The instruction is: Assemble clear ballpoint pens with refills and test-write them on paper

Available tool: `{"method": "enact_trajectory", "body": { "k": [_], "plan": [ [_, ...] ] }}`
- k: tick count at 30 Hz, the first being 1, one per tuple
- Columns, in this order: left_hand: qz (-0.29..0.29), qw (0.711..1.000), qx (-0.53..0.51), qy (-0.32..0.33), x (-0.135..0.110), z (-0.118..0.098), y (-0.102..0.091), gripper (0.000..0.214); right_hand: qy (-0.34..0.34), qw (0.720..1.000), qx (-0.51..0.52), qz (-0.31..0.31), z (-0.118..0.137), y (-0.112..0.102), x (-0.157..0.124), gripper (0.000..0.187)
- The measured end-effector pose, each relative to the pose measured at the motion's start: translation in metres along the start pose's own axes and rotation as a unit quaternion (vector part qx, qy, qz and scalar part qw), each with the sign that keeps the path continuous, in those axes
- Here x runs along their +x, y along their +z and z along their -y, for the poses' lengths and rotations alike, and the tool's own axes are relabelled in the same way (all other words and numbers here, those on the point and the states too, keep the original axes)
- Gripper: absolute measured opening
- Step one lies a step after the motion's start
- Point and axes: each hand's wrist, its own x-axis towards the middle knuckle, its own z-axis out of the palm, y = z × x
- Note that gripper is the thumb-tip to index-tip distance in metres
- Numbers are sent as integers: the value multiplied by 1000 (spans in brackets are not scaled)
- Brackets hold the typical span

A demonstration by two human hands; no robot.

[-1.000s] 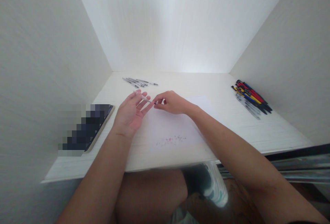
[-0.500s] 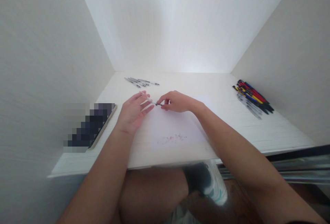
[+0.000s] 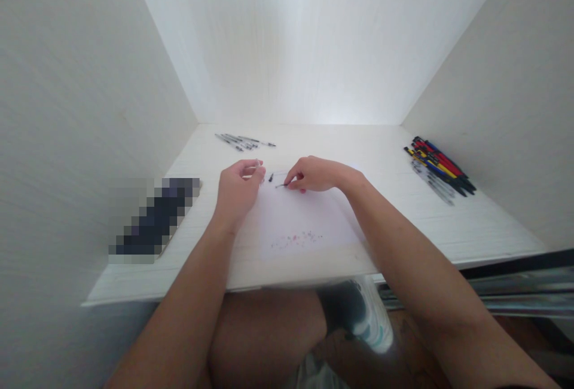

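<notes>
Near the paper's (image 3: 309, 213) far-left corner, left hand (image 3: 239, 184) grips clear tube (image 3: 257, 164), right hand (image 3: 314, 173) pinches dark rod (image 3: 281, 185), not yet joined.

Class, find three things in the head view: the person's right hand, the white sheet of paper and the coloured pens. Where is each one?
Right hand (image 3: 316, 172): head view, on its back.
White sheet of paper (image 3: 305, 213): head view, on its bare middle.
Coloured pens (image 3: 442, 165): head view, mid-pile.
</notes>
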Motion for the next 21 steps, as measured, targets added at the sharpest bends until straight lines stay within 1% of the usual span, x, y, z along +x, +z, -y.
{"method": "enact_trajectory", "body": {
  "k": [3, 8, 10, 12, 14, 16, 19, 21],
  "plan": [
    [8, 999, 42, 26, 0, 3, 0, 13, 0, 1000, 4, 11, 1, -2, -2, 28],
    [3, 996, 69, 56, -1, 6, -2, 12, 6, 999, 11, 41, 4, -7, -7, 31],
    [7, 994, 95, 56, 0, 6, -2, 15, -3, 998, 21, 53, 3, -11, -10, 29],
    [17, 992, 111, 50, 0, 6, -2, 20, -17, 997, 42, 62, -1, -15, -14, 33],
    [29, 993, 105, 42, 0, 5, -2, 25, -28, 996, 67, 56, -6, -19, -17, 42],
    [33, 994, 96, 35, -1, 5, -2, 27, -38, 994, 97, 38, -11, -21, -19, 45],
    [40, 992, 110, 39, -2, 5, -3, 24, -67, 985, 159, 26, -16, -22, -19, 32],
    [51, 989, 133, 49, -2, 8, -4, 20, -77, 972, 219, 24, -18, -22, -18, 24]
  ]
}}
